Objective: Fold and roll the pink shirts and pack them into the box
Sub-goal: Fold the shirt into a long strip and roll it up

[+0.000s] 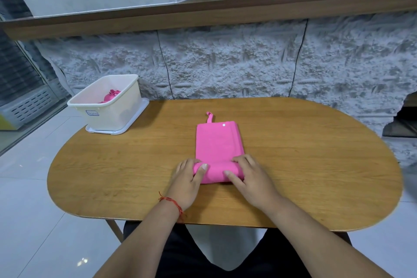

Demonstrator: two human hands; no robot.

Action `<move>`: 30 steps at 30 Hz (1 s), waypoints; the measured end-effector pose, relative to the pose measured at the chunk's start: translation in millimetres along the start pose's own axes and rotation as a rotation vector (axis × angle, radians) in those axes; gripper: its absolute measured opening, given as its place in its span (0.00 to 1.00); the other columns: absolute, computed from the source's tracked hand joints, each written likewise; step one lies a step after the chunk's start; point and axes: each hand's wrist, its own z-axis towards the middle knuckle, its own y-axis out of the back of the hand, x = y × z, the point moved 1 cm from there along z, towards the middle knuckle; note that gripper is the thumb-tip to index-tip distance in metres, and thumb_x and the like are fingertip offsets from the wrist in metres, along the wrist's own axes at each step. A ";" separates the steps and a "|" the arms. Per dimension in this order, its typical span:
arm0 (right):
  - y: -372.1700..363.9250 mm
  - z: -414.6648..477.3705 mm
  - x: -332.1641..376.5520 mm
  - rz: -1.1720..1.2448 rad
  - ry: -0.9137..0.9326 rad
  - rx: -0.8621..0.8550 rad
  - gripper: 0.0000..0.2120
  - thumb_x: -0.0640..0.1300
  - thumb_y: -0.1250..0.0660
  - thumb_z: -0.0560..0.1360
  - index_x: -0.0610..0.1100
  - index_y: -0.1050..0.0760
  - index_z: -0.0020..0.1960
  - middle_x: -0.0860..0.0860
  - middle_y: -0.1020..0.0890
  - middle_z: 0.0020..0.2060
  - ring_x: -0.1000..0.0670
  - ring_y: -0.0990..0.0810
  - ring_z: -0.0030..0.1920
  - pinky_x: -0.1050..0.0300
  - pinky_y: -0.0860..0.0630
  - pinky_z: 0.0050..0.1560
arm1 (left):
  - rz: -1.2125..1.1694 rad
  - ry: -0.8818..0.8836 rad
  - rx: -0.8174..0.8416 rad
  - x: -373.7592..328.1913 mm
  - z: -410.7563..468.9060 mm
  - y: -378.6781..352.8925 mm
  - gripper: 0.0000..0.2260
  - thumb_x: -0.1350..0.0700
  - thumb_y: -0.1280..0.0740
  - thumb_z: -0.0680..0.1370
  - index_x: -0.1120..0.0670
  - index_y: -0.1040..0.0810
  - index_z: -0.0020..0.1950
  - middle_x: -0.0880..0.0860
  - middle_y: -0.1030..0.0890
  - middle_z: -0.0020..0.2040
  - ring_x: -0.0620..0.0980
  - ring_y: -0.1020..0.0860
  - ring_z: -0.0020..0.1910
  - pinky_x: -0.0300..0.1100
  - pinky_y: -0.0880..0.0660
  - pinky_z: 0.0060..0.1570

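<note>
A pink shirt [216,142], folded into a narrow strip, lies in the middle of the wooden table [316,165]. Its near end is rolled up into a short thick roll. My left hand [189,178] grips the left end of that roll, thumb on top. My right hand [246,176] holds the right end the same way. A white plastic box [117,106] stands at the table's far left corner on its lid, and rolled pink fabric [110,95] shows inside it.
A grey textured wall panel [225,63] rises just behind the table. Above it runs a wooden shelf [203,11] with a charger, cables and a phone. The tiled floor [29,210] lies to the left.
</note>
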 end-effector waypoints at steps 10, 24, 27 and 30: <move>10.5 -17.5 -2.5 -0.118 0.031 0.058 0.35 0.80 0.42 0.74 0.52 0.25 0.62 0.61 0.28 0.53 0.54 0.27 0.55 0.53 0.26 0.56 | 0.098 -0.037 -0.045 -2.8 -20.6 -1.9 0.20 0.28 0.53 0.81 0.37 0.28 0.56 0.33 0.27 0.51 0.39 0.30 0.55 0.46 0.29 0.58; 31.7 -2.3 11.9 -0.146 -0.210 0.415 0.35 0.80 0.43 0.72 0.55 0.27 0.65 0.54 0.23 0.58 0.48 0.24 0.58 0.48 0.24 0.56 | 0.228 -0.099 -0.166 -28.3 -30.9 1.7 0.14 0.41 0.50 0.85 0.44 0.27 0.54 0.43 0.25 0.50 0.46 0.28 0.51 0.49 0.26 0.54; 34.7 1.8 14.9 -0.234 -0.250 0.452 0.38 0.80 0.46 0.73 0.55 0.29 0.70 0.52 0.23 0.65 0.46 0.27 0.64 0.46 0.26 0.60 | 0.221 -0.234 -0.181 -29.9 -37.8 -5.1 0.17 0.41 0.48 0.86 0.49 0.24 0.58 0.43 0.26 0.53 0.45 0.28 0.51 0.43 0.29 0.52; 33.2 -3.3 15.5 -0.224 -0.303 0.432 0.42 0.83 0.49 0.70 0.54 0.31 0.70 0.51 0.24 0.68 0.46 0.27 0.66 0.45 0.26 0.63 | 0.107 -0.193 -0.126 -25.9 -35.1 -4.5 0.16 0.38 0.46 0.85 0.45 0.25 0.56 0.40 0.27 0.51 0.43 0.27 0.51 0.41 0.30 0.50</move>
